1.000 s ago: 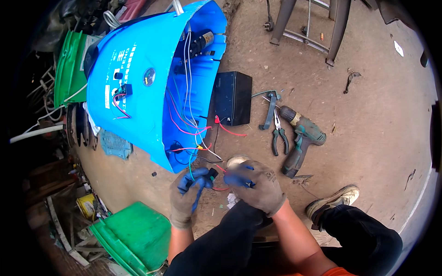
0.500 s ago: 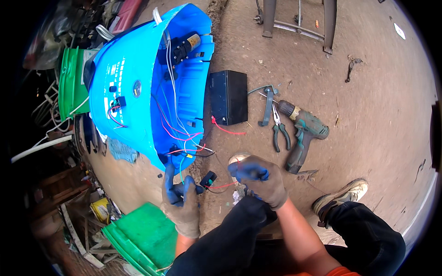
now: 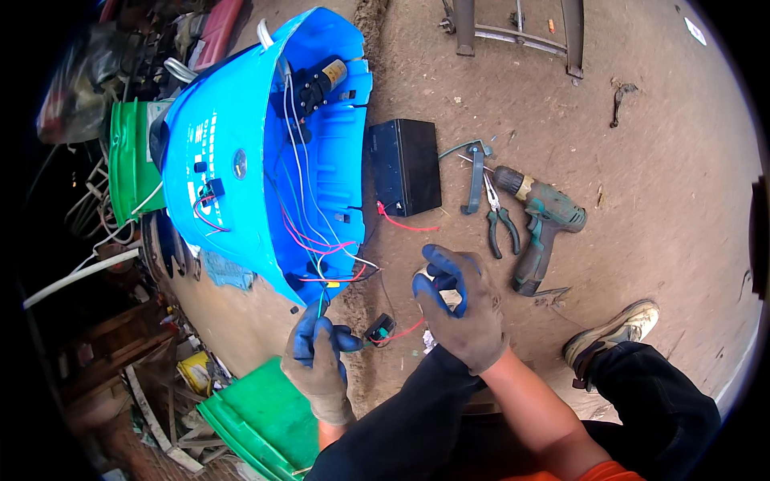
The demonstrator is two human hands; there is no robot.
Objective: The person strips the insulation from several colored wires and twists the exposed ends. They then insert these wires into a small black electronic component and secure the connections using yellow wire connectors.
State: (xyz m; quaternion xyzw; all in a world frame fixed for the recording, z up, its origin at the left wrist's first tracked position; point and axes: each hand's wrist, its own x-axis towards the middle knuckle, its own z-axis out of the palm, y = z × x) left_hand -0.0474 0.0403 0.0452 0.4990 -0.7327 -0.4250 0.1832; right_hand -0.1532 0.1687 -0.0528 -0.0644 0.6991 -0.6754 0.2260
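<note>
My gloved left hand (image 3: 321, 361) pinches a green wire (image 3: 322, 298) below the blue plastic housing (image 3: 216, 144). My gloved right hand (image 3: 465, 317) has curved fingers apart, with nothing visibly held. Between them lies a small black component (image 3: 377, 329) with a green part and a red lead. Inside the housing are a black motor-like unit (image 3: 313, 92) and loose red, white and black wires. Right of it stands a black battery-like box (image 3: 405, 167) with a short red wire.
Pliers (image 3: 501, 228), a flat bracket (image 3: 475, 184) and a cordless drill (image 3: 541, 232) lie right of the box. A metal stand (image 3: 517, 32) is at the top. Green plastic panels (image 3: 249, 401), clutter and pipes line the left. My shoe (image 3: 618, 329) is at lower right.
The small black component has left my left hand and lies on the ground. My right hand has risen slightly and its fingers have spread. My left hand stays on the green wire.
</note>
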